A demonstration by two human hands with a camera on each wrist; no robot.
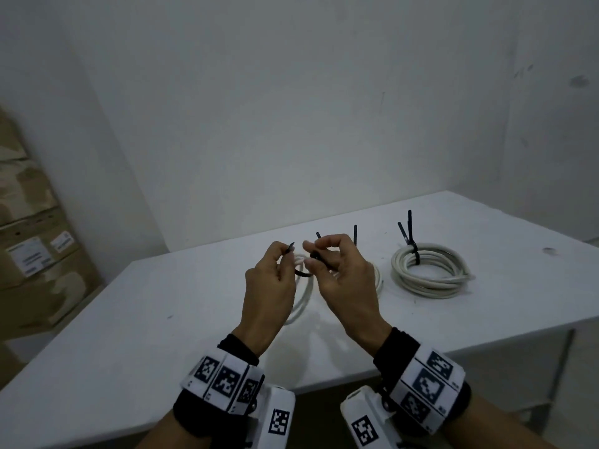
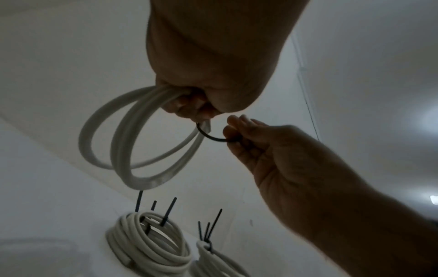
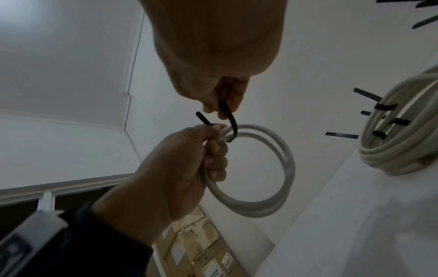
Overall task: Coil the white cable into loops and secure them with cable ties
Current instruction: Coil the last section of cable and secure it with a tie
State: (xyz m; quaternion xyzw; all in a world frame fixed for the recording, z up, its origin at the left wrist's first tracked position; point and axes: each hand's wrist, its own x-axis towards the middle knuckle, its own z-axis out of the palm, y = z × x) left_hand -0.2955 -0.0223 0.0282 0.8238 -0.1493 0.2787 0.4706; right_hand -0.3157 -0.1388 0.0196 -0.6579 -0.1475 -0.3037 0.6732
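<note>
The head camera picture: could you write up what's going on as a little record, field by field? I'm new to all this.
Left hand: left hand grips the white cable loops and pinches one end of the black cable tie
Right hand: right hand pinches the tie's other end
Tie state: curved round the loops, not yet closed
Finished work: tied coil lies on the white table; a second tied coil lies partly hidden behind the hands
Background: cardboard boxes at left
</note>
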